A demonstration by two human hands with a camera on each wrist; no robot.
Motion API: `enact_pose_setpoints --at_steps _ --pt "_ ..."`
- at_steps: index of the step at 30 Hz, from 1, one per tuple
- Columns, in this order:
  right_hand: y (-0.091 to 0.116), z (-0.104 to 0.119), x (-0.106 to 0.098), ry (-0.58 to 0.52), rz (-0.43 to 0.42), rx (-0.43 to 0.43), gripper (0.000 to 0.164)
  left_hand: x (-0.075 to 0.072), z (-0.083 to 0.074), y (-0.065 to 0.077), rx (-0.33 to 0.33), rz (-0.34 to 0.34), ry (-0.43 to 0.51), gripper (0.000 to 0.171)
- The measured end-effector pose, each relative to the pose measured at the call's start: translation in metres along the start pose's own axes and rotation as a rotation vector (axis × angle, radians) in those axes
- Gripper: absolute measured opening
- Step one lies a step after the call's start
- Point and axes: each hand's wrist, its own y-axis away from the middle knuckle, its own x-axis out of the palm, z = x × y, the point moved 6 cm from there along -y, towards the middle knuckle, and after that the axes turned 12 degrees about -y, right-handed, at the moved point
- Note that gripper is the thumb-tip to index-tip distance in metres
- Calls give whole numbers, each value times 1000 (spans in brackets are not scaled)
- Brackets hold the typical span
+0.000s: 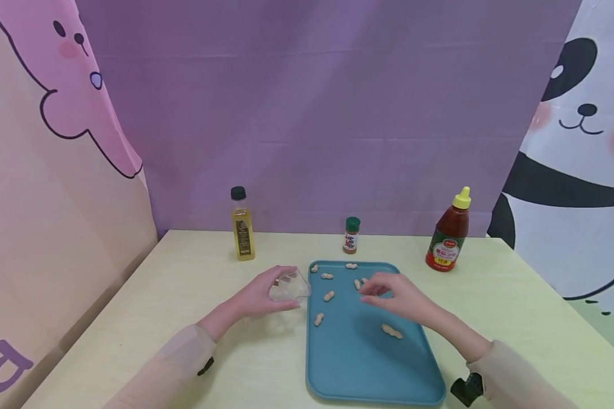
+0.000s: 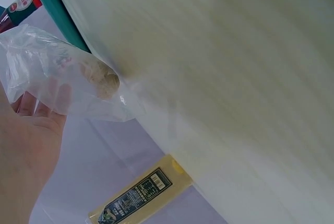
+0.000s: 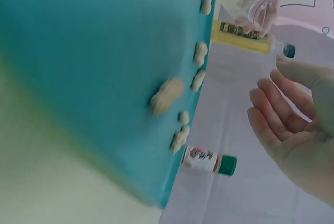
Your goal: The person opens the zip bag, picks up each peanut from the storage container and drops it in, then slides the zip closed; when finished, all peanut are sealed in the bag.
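Note:
My left hand (image 1: 258,294) holds a clear plastic zip bag (image 1: 290,287) beside the tray's left edge, its mouth spread between thumb and fingers. Through the bag (image 2: 68,72) in the left wrist view, tan peanuts (image 2: 106,82) show at its bottom; how many I cannot tell. Over the blue tray (image 1: 368,369) hovers my right hand (image 1: 396,295), its fingers loosely bent. In the right wrist view nothing shows between those fingers (image 3: 279,104). Several unshelled peanuts lie scattered on the tray, among them one peanut (image 1: 391,331) below my right hand and another peanut (image 1: 319,319) near the left rim.
Behind the tray stands a small green-capped seasoning jar (image 1: 351,235). An oil bottle (image 1: 243,233) with a black cap is at the back left, and a red sauce bottle (image 1: 447,238) with a yellow nozzle at the back right. A purple cloth (image 1: 327,113) hangs behind the table.

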Motion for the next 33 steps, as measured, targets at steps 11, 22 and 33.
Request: enact_pose_setpoints --at_steps 11,22,33 --pt "34 -29 0 -56 99 116 40 2 1 0 1 6 -9 77" --pt "49 -49 1 -108 193 207 22 1 1 0 8 7 -16 76" --pt "43 -50 5 -47 216 165 14 4 3 -1 8 15 -14 77"
